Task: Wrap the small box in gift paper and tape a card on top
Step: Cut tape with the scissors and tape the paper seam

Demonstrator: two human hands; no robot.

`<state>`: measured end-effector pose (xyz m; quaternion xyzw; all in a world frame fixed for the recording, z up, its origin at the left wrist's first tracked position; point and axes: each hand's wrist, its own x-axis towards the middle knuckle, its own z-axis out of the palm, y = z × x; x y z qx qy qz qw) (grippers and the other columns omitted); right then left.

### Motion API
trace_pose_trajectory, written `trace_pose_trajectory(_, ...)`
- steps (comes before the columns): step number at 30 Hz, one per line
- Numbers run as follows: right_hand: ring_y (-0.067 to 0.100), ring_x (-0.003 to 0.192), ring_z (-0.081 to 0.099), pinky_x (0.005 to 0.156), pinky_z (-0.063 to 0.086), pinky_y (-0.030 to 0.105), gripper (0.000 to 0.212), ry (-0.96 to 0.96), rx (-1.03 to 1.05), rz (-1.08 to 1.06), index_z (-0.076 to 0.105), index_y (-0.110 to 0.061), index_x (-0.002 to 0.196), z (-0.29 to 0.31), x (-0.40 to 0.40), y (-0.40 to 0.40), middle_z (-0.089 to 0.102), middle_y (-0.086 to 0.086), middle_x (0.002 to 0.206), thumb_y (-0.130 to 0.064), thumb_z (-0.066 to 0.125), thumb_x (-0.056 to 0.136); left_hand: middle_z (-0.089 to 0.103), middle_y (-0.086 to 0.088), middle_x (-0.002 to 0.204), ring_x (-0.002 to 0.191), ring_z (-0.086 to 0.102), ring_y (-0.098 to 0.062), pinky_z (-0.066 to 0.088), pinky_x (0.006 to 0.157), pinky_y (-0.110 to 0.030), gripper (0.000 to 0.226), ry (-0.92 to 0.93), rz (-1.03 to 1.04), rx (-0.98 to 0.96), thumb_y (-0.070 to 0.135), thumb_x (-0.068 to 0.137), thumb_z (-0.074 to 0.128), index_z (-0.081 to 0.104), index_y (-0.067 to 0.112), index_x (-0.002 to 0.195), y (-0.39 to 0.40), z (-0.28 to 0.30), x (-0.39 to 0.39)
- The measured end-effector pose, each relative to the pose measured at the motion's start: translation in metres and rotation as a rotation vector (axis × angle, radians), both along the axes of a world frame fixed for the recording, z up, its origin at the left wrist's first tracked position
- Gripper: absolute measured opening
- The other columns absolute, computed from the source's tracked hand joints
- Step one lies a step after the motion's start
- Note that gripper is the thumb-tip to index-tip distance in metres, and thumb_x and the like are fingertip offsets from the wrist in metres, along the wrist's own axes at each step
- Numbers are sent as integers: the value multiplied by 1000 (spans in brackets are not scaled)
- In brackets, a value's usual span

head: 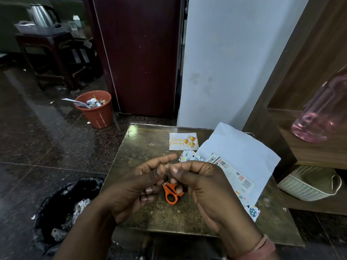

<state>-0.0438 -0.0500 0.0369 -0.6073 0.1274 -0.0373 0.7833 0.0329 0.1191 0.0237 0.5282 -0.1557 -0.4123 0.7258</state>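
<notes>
Rubbish fills the black bag (62, 209) on the floor, left of the surface (142, 214). Over the surface the left hand (131, 188) and right hand (202, 186) meet, thumbs and forefingers pressed together as if they pinch something very small, maybe tape; what it is I cannot tell. Under them lie the orange scissors (170, 194). The birthday card (183, 141) lies beyond the hands, flat. The small box (231, 173) is right of the hands, on the half-open gift paper (242, 156), its long axis running from far-left to near-right. I judge the right hand nearer to it, so the next reach goes rightward.
</notes>
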Motion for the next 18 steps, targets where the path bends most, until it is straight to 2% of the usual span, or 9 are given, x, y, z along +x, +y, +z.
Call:
trace_pose_trajectory(3,23,58,53,59,46,29,11,5,-41,-45,79,-2,87,-2,0,1,65,13,70,-12,76,85,62,11,76,56,26,-3,18,49,-19,79,-19,-21,18,52,66,93,66,26,136,0,-1,0)
trace_pose_trajectory(8,20,58,55,60,44,31,9,-1,41,-145,79,-2,85,-2,2,7,65,12,68,-10,74,87,67,6,72,49,36,1,14,51,-22,37,-31,120,24,32,89,74,76,11,120,-9,1,-3)
trace_pose_trajectory(9,19,58,55,61,44,31,10,6,55,-149,79,-2,86,-2,2,8,65,12,69,-11,74,87,69,2,76,49,43,2,16,50,-21,39,-41,133,12,33,87,76,76,9,118,-10,1,-3)
trace_pose_trajectory(11,19,58,54,61,45,29,12,40,111,-162,78,2,87,-2,3,10,64,14,70,-8,73,88,71,-6,86,55,51,0,25,49,-18,59,-78,134,3,45,74,89,75,10,120,-10,-1,-1)
trace_pose_trajectory(13,19,56,53,60,47,28,11,83,200,-178,76,7,87,-3,3,14,62,16,68,-4,72,88,72,-8,89,63,56,-3,35,56,-20,73,-113,164,43,52,59,95,76,16,120,-10,-4,0)
trace_pose_trajectory(18,19,55,56,55,48,24,10,150,261,-225,75,9,90,-7,5,19,63,16,66,0,71,88,77,-11,102,86,63,-17,48,82,-32,61,-177,213,108,48,63,92,78,23,117,-10,-9,2)
